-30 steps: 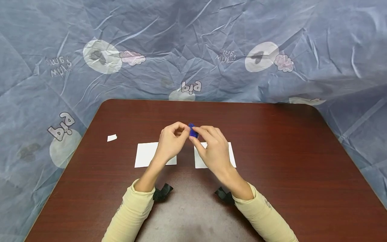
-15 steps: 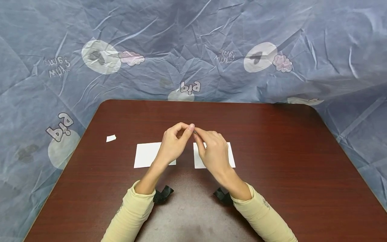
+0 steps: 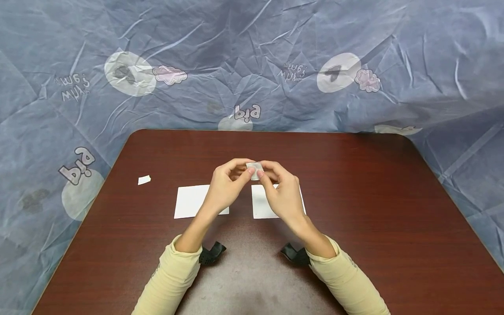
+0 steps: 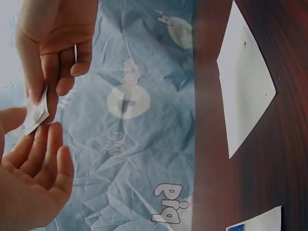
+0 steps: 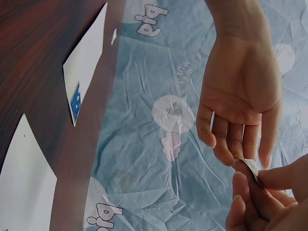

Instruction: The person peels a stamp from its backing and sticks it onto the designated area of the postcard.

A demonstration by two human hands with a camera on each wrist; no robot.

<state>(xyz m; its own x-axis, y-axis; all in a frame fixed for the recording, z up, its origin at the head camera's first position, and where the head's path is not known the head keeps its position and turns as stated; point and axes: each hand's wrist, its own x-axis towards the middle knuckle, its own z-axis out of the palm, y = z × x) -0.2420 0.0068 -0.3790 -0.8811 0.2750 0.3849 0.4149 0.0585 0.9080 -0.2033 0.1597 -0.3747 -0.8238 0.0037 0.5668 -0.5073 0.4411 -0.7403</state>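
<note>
A small whitish square of paper (image 3: pixel 257 166) is held up between both hands, above the table's far middle. My left hand (image 3: pixel 222 187) pinches its left side and my right hand (image 3: pixel 286 193) its right side, thumbs on the near face. In the left wrist view the paper square (image 4: pixel 36 114) appears slightly bent, with the left hand (image 4: pixel 41 180) below and the right hand (image 4: pixel 60 31) above. The right wrist view shows the paper square (image 5: pixel 249 169) nearly edge-on between the fingertips. Its far face is hidden.
Two white sheets lie under the hands: a left sheet (image 3: pixel 189 202) and a right sheet (image 3: pixel 261 208). The left one bears a blue patch (image 5: pixel 75 102). A white scrap (image 3: pixel 144 180) lies at the table's left. A printed blue cloth (image 3: pixel 252 65) hangs behind the table (image 3: pixel 354 183).
The paper square showed its blue face, then turned edge-on, and now shows its whitish face. The right hand turned and took a new pinch. The left hand shifted slightly right.
</note>
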